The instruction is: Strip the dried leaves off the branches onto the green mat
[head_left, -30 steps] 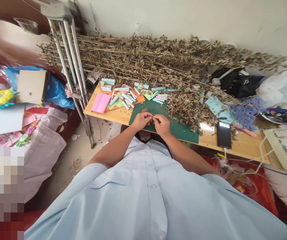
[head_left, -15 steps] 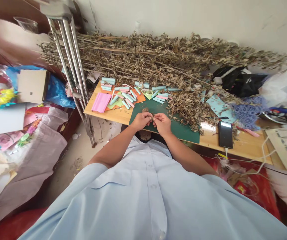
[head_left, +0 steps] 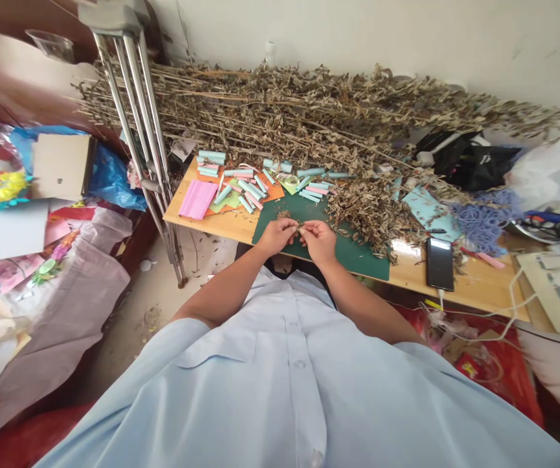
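My left hand (head_left: pixel 278 236) and my right hand (head_left: pixel 319 240) meet over the front edge of a dark green mat (head_left: pixel 358 256). Their fingertips pinch a small bit of dried leaf (head_left: pixel 300 227) between them. Just beyond my left hand lies a small brown clump (head_left: pixel 283 214) on the mat. A heap of dried leaves (head_left: pixel 370 211) covers the mat's right part. Blue and pink paper rolls (head_left: pixel 250 192) lie behind and to the left, some on orange and green sheets.
Long dried stalks (head_left: pixel 280 110) stretch along the wall. A metal crutch (head_left: pixel 146 130) stands at the table's left end. On the right are a phone (head_left: pixel 440 263) with a white cable, blue yarn (head_left: pixel 485 221) and a pink paper stack (head_left: pixel 197 199) at the left.
My right hand has shifted very slightly to the right, and the fingertips of both hands have moved a little around the bit of leaf.
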### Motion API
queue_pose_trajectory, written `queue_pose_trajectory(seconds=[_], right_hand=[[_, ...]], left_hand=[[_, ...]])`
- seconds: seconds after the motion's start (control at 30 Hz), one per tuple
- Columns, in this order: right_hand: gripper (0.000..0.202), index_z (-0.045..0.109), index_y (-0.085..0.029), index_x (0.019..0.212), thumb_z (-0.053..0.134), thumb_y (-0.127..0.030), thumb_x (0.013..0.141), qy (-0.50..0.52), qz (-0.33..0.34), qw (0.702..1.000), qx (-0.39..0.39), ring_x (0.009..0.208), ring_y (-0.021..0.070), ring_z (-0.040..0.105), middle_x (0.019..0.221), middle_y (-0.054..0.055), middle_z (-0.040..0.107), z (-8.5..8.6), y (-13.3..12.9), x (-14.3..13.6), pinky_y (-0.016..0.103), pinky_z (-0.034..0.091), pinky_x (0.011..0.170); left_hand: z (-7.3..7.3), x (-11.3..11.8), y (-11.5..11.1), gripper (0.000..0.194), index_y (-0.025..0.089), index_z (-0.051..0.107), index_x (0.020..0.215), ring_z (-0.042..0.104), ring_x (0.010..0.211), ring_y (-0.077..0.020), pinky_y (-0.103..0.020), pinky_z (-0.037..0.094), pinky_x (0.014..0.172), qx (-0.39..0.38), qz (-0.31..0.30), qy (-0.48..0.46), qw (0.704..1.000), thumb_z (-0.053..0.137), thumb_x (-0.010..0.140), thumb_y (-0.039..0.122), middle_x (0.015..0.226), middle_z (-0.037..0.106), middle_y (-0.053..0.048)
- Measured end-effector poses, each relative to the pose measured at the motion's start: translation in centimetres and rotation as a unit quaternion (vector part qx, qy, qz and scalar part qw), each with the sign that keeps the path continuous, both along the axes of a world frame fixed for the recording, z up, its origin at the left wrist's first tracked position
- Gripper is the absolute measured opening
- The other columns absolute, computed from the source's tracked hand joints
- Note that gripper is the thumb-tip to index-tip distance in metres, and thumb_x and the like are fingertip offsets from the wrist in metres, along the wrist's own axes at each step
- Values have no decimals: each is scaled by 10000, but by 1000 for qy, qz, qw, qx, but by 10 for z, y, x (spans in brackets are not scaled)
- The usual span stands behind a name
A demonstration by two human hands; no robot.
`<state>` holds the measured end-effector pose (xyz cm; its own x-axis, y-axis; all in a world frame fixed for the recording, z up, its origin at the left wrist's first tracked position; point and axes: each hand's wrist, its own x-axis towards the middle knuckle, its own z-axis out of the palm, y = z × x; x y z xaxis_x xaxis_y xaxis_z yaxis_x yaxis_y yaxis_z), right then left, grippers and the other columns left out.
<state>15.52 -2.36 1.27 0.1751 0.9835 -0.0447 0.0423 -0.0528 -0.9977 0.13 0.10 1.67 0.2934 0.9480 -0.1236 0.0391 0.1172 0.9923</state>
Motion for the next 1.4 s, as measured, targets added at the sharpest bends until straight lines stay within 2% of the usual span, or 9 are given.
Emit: queue_pose_trajectory(seconds=[0.17,0.33,0.43,0.6,0.77,0.93,1.07,1.23,1.4], right_hand=[[309,609,-207,1018,691,-394,787,-56,7,998,33,655,154,652,835,27,719,4,-3,0,300,559,610],[267,633,-204,1032,661,-364,820,-103,16,991,85,756,178,687,885,52,723,4,-4,-2,359,584,777],[286,625,-199,1011,683,-371,789,-78,15,995,64,729,182,690,861,44,716,3,-1,-3,353,591,729],[325,599,-206,959,705,-420,739,2,-54,998,-35,617,171,666,771,5,697,0,8,-1,309,576,556],[222,684,-200,900,660,-393,793,-72,-38,997,2,680,194,682,776,33,707,0,9,8,323,590,581],[216,751,-195,914,597,-327,843,-135,0,987,81,736,186,689,1048,91,714,-2,10,14,360,612,652],[206,769,-204,897,622,-335,838,-148,-7,983,105,821,203,693,1120,98,706,0,7,15,361,615,686],[327,740,-213,1068,645,-439,850,-104,60,992,25,594,168,653,854,49,746,8,0,11,314,561,560],[240,722,-194,883,660,-416,812,-96,72,993,1,593,186,663,679,23,699,13,0,7,280,517,488]], left_hand=[[4,-2,-2,264,131,715,998,553,538,-81,-191,403,540,24,-15,15,999,601,858,324,643,627,7],[11,-1,-4,244,127,735,980,528,510,-83,-185,379,509,25,-10,53,998,587,843,263,561,591,19],[9,-1,-4,226,126,734,959,536,502,-81,-185,374,493,14,-2,39,999,586,830,239,575,607,13],[1,-2,-3,211,129,695,982,568,516,-67,-183,408,523,-36,14,-23,999,622,814,234,666,662,1],[2,0,-2,212,149,603,978,571,504,-65,-173,359,484,-54,13,-74,996,671,803,247,681,664,9],[3,0,-2,189,155,577,919,542,480,-63,-174,331,471,-42,8,-69,997,680,809,269,620,633,22],[3,-1,-2,185,149,607,938,515,474,-58,-176,339,487,-30,1,-51,998,670,813,270,578,613,29],[5,-1,-2,189,138,624,932,508,468,-62,-184,343,486,-29,-2,-56,998,662,802,269,569,606,28],[11,-2,-4,179,125,660,906,510,470,-56,-183,369,500,-16,-1,-25,1000,672,793,264,572,609,25]])
